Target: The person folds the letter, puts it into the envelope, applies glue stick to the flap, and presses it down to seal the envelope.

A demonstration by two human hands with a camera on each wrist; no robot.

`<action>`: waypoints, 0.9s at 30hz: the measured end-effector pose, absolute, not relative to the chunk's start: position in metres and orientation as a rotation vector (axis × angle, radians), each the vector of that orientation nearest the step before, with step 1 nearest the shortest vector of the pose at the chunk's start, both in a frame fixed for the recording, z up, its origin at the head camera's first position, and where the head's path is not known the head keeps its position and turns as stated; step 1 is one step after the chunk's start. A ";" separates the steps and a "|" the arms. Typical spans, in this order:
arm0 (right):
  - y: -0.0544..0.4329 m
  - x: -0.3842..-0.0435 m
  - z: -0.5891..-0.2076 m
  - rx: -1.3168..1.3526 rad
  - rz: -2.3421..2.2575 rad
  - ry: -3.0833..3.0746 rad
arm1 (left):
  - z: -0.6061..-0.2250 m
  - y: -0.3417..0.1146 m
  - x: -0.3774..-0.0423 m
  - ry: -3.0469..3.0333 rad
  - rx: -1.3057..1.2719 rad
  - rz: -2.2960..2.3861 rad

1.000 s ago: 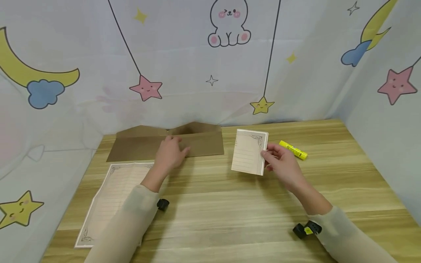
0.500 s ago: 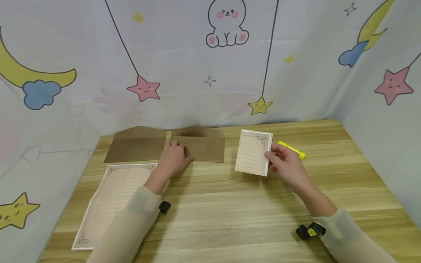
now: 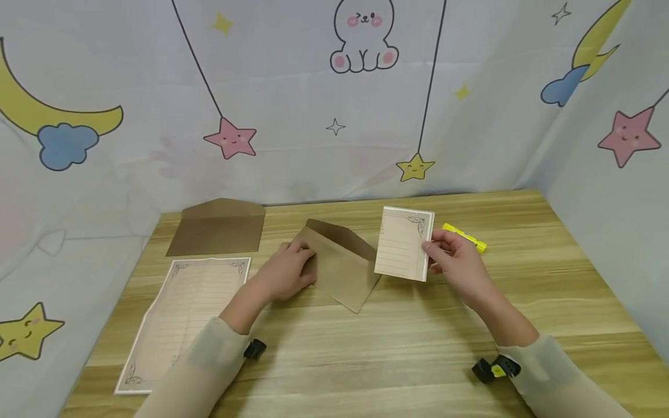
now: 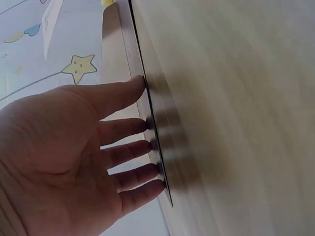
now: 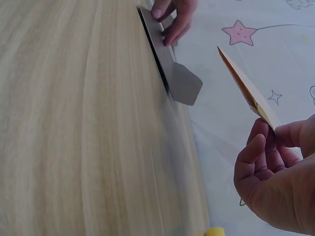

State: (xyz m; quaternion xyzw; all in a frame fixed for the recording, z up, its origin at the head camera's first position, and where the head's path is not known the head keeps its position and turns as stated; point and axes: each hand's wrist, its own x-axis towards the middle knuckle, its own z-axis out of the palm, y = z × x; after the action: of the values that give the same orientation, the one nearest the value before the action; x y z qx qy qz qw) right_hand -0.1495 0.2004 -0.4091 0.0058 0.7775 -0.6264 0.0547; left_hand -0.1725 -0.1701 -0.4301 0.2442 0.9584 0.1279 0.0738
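Note:
My left hand [image 3: 289, 269] rests its fingertips on the left part of a brown envelope [image 3: 342, 270], which lies slantwise on the table with its flap open. In the left wrist view the fingers [image 4: 123, 130] are fairly straight, their tips touching the envelope's face. My right hand [image 3: 460, 261] pinches a folded sheet of lined letter paper [image 3: 399, 247] by its right edge, between thumb and fingers. Held above the table, the folded paper shows a scroll-like corner ornament. From the right wrist view, the folded paper [image 5: 251, 91] appears edge-on.
Another brown envelope [image 3: 216, 235] lies at the back left, flap open. Nearer is an unfolded sheet of lined letter paper [image 3: 183, 319], partly under my left sleeve. A yellow glue stick [image 3: 473, 241] lies behind my right hand. A printed cloth [image 3: 292, 93] hangs behind the table.
My left hand has drawn the right-hand envelope away from the other one, towards me, and turned it aslant. The right hand still holds the folded paper in nearly the same place.

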 end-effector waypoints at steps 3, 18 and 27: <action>0.202 -0.149 -0.410 0.009 -1.907 2.354 | -0.427 -0.170 -0.167 2.857 0.821 0.394; 0.206 -0.147 -0.414 0.025 -1.896 2.351 | -0.426 -0.165 -0.172 2.918 0.056 0.400; 0.205 -0.147 -0.416 0.013 -1.904 2.353 | -0.428 -0.166 -0.177 2.866 -0.031 0.628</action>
State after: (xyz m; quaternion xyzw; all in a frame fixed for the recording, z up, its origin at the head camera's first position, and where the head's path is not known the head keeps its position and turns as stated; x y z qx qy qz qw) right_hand -0.1472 0.2053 -0.4165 0.0042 0.7762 -0.6279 0.0574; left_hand -0.1770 -0.1664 -0.4276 -0.0105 0.9716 0.2128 0.1034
